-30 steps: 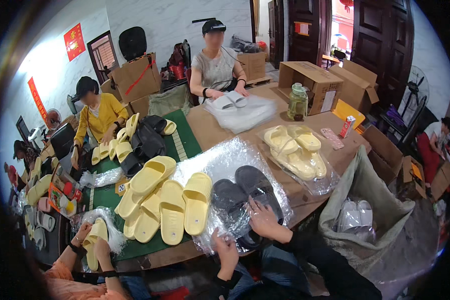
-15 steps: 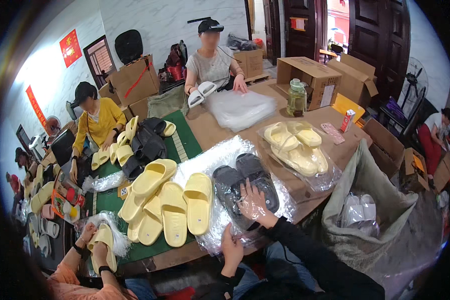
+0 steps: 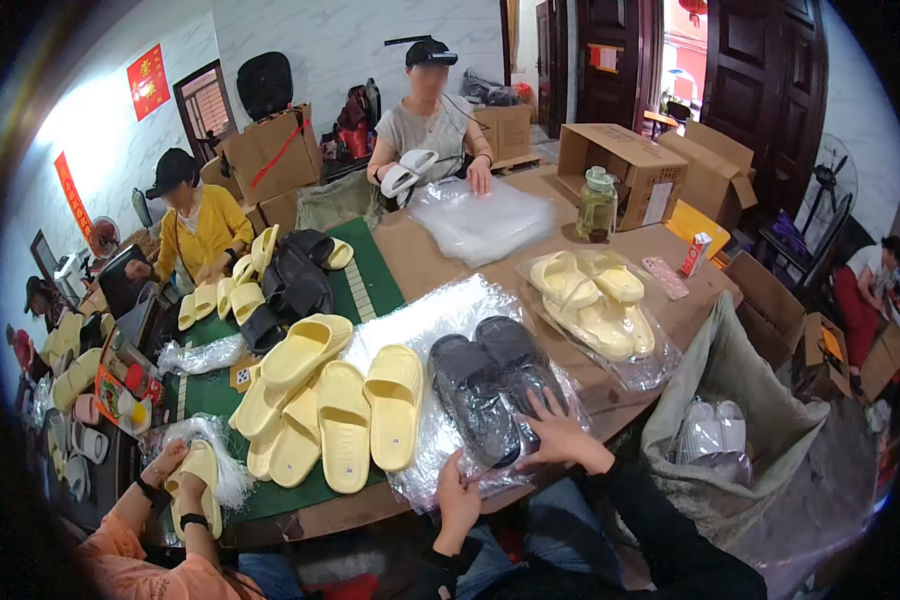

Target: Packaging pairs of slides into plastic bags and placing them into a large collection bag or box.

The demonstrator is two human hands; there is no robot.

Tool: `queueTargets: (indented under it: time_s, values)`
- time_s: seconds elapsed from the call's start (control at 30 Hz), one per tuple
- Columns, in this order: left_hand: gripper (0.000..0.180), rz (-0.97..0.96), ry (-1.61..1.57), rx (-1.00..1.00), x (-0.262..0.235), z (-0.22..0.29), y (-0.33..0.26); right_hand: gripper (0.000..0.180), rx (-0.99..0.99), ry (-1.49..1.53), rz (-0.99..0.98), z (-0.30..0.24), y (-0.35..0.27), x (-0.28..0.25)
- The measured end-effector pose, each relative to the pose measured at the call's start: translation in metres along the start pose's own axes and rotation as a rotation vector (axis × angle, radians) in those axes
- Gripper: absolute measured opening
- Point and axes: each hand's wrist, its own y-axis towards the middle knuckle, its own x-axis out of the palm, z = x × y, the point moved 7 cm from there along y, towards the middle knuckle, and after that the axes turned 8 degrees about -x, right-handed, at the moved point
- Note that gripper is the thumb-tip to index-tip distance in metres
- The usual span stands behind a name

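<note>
A pair of black slippers lies inside a clear plastic bag, on top of a stack of clear plastic bags in front of me. My right hand rests on the bagged slippers near their lower right, fingers spread and stretched out. At the near edge of that bag, my left hand has its fingers closed on the plastic. Just left of the stack, several loose pale yellow slippers are heaped. Beyond the black pair to the right lies a clear bag of yellow slippers.
An open woven sack with bagged pale slippers stands to my right. A co-worker's hands hold a yellow slipper at near left. Across the table, another person handles white slippers beside plastic bags. A green-lidded jug stands near boxes.
My right hand has slid down and right over the bagged black slippers. My left hand stays at the bag's near edge. The far co-worker's white slippers have shifted right and upward.
</note>
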Motion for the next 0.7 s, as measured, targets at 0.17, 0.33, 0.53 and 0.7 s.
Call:
queueTargets:
  time_s: [0.17, 0.33, 0.53, 0.7]
  values:
    - [0.062, -0.101, 0.079, -0.019, 0.003, -0.003, 0.003, 0.092, 0.031, 0.049, 0.064, -0.011, 0.008, -0.007]
    - [0.062, -0.131, 0.04, -0.079, 0.005, -0.004, 0.004, 0.091, 0.003, -0.001, 0.188, -0.006, 0.017, -0.004]
    - [0.057, -0.038, -0.013, -0.017, 0.001, -0.009, 0.004, 0.074, -0.056, 0.116, 0.319, 0.003, -0.001, -0.016]
    - [0.057, -0.031, -0.045, -0.051, 0.001, -0.013, 0.005, 0.063, 0.029, 0.194, 0.541, 0.014, -0.019, -0.023]
